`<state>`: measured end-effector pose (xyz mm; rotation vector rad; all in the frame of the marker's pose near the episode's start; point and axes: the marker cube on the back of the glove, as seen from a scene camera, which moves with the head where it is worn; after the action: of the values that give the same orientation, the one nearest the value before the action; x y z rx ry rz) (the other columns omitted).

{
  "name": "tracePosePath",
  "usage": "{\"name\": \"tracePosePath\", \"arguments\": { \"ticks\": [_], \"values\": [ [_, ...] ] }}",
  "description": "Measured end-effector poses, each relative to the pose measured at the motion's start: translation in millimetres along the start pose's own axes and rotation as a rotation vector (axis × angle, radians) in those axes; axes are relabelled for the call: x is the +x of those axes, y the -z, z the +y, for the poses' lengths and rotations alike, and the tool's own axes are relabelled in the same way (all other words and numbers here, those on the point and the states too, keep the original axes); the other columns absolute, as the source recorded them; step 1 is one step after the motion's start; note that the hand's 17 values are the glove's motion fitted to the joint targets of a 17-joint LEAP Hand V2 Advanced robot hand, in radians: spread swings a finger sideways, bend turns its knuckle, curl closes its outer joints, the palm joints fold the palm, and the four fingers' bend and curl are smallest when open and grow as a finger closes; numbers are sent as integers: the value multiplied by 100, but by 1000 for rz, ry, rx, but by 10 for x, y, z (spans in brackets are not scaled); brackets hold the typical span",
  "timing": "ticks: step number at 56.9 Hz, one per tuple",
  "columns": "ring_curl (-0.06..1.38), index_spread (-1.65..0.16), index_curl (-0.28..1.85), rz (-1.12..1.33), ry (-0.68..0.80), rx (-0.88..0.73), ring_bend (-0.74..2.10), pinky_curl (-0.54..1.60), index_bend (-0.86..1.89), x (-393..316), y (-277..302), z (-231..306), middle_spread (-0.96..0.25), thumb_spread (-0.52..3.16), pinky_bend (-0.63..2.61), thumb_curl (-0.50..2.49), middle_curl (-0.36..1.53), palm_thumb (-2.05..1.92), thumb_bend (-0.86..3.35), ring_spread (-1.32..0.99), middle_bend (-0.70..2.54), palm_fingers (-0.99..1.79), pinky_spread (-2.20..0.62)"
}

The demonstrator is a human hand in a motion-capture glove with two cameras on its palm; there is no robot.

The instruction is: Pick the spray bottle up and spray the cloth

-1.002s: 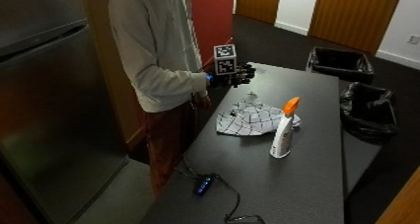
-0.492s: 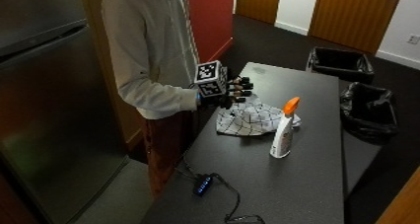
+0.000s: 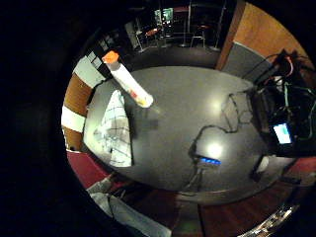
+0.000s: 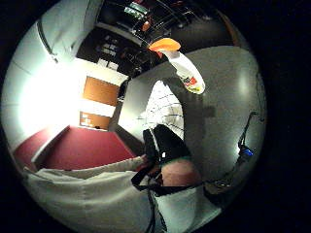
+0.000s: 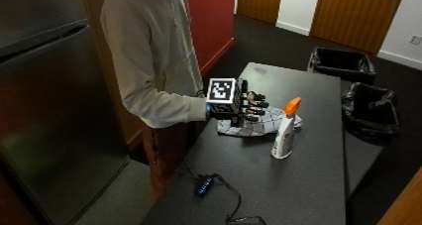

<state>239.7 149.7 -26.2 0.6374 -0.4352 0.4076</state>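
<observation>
Nearby on the dark grey table [image 5: 296, 185], a black cable with a small blue-lit device [image 5: 202, 185] lies close to the near edge, well apart from the task's things. Two black bins [image 5: 342, 62] stand on the floor beyond the table's far side; a grey metal cabinet [image 5: 53, 111] stands behind the person.

Spray bottle [image 5: 284, 131], white with an orange top, stands upright on the table, just beside the checked cloth [image 5: 254, 127], which lies crumpled toward the person's side. Right hand [image 5: 245, 107] hovers above the cloth, near the bottle and apart from it, fingers spread fairly wide and lightly bent, holding nothing. Nothing stands between hand and bottle.

Bare tabletop shows around the bottle on its near and far sides. Both palm views show bottle [image 3: 127, 79] and cloth [image 3: 116, 131] side by side on the table.
</observation>
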Motion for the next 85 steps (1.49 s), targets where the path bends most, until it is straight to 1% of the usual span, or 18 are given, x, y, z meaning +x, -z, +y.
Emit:
{"name": "tracePosePath", "arguments": {
  "ticks": [8,12,15,20,22,25,26,31,36,48,67,77,85],
  "values": [
    [28,-37,23,-155,-31,-71,28,35,12,72,-145,-209,-7,101,42,37,33,56,-3,-7,20,6,16],
    [28,-37,22,-274,-32,-146,29,35,12,-37,-154,-268,-7,101,43,37,33,56,-3,-6,20,4,16],
    [28,-37,22,-281,-25,-158,29,36,12,-25,-267,-329,-7,101,43,37,33,56,-3,-6,20,2,17],
    [28,-37,22,-361,-9,-301,28,36,12,-7,-393,-292,-7,100,44,37,33,56,-3,-6,20,1,17],
    [28,-37,21,-360,-18,-277,29,36,12,60,-466,-389,-7,100,44,37,33,56,-3,-6,20,1,17],
    [28,-37,21,-396,-51,-167,29,36,12,107,-584,-628,-7,100,45,36,33,56,-3,-7,20,0,16],
    [28,-37,21,-399,-54,-162,29,36,12,127,-627,-659,-7,100,45,36,33,56,-2,-7,20,0,16],
    [29,-37,21,-346,-50,-234,30,36,13,286,-868,-668,-7,99,45,37,33,58,-2,-7,20,-1,16],
    [29,-37,21,-484,-104,-115,30,36,13,202,-1118,-985,-8,99,46,37,33,59,-2,-7,19,-1,16],
    [29,-38,21,-633,-157,-120,32,36,13,201,-1485,-1285,-11,96,47,36,32,60,-3,-10,19,0,14],
    [30,-38,21,-742,-149,-177,36,36,13,32,-1793,-1612,-14,90,48,34,32,56,-4,-12,19,2,10],
    [31,-39,22,-708,-132,-176,40,34,15,-44,-1908,-1744,-15,89,44,34,33,56,-3,-15,22,15,8],
    [30,-38,27,-659,-97,-166,41,31,21,-132,-1886,-1835,-17,88,33,34,34,56,-3,-17,25,40,7]
  ]
}}
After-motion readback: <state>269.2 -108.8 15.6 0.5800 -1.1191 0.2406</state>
